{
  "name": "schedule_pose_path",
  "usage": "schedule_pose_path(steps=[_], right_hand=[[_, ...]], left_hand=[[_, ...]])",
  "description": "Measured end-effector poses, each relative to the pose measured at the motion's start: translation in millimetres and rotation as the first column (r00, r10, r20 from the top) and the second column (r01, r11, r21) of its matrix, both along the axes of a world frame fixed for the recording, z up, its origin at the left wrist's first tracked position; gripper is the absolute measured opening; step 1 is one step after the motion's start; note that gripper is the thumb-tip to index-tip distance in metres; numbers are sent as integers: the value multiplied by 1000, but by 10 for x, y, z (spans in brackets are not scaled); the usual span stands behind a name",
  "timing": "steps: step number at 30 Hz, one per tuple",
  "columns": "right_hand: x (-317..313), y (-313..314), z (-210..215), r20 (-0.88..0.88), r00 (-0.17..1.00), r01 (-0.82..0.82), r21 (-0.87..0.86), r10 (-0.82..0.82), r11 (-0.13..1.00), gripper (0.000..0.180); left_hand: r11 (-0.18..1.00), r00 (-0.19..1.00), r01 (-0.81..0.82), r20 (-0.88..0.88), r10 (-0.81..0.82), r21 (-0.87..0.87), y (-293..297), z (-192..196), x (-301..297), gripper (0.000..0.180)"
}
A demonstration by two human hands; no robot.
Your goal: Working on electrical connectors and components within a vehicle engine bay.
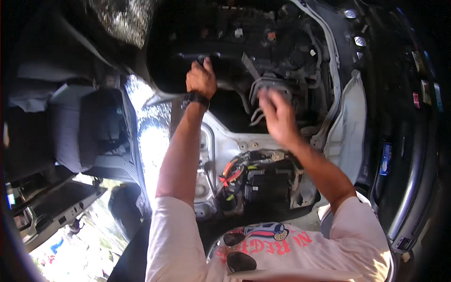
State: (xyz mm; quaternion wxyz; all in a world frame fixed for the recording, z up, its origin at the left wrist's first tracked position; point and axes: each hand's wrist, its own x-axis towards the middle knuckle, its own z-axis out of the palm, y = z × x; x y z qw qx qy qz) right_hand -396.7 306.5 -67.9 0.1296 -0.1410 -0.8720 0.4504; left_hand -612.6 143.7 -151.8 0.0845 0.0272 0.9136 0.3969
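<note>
My left hand point(202, 79), with a dark watch point(195, 98) on its wrist, is closed at the near edge of a black engine cover point(225, 44). A small dark piece shows by its fingertips, but I cannot make out what it is. To its right, my right hand point(281, 117) hovers over the engine bay, smeared by motion. Just beyond its fingertips a thin flat grey strip point(251, 66) slants up to the left. Whether the right hand holds that strip, I cannot tell. Bent metal pipes point(253, 96) lie beside the right hand.
Nearer me, a pale metal frame point(230, 138) edges the engine opening. Below it sit a black box point(268, 185) and orange-red cables point(230, 171). A dark seat point(73, 127) stands at the left. A pale panel point(350, 122) rises at the right, before dark trim point(408, 188).
</note>
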Motion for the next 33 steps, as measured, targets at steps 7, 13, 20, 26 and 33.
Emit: schedule_pose_path(steps=[7, 13, 20, 26, 33], right_hand=[[973, -475, -563, 273, 902, -390, 179, 335, 903, 26], [706, -316, -451, 232, 899, -417, 189, 372, 889, 28], [758, -544, -429, 219, 857, -507, 189, 467, 841, 24], [678, -719, -596, 220, 815, -578, 350, 536, 737, 26], [769, -838, -868, 199, 800, -594, 396, 566, 701, 23]], left_hand=[[999, 999, 1, -41, -3, -41, -351, -139, -39, 69], [933, 939, 342, 7, -343, -110, -745, 343, -297, 65], [885, 896, 443, 35, -443, -143, -1718, 973, 667, 51], [757, 495, 652, 732, -469, 44, -2304, 1040, 1336, 28], [656, 467, 754, 694, -547, 9, -1969, 1043, 1419, 26]])
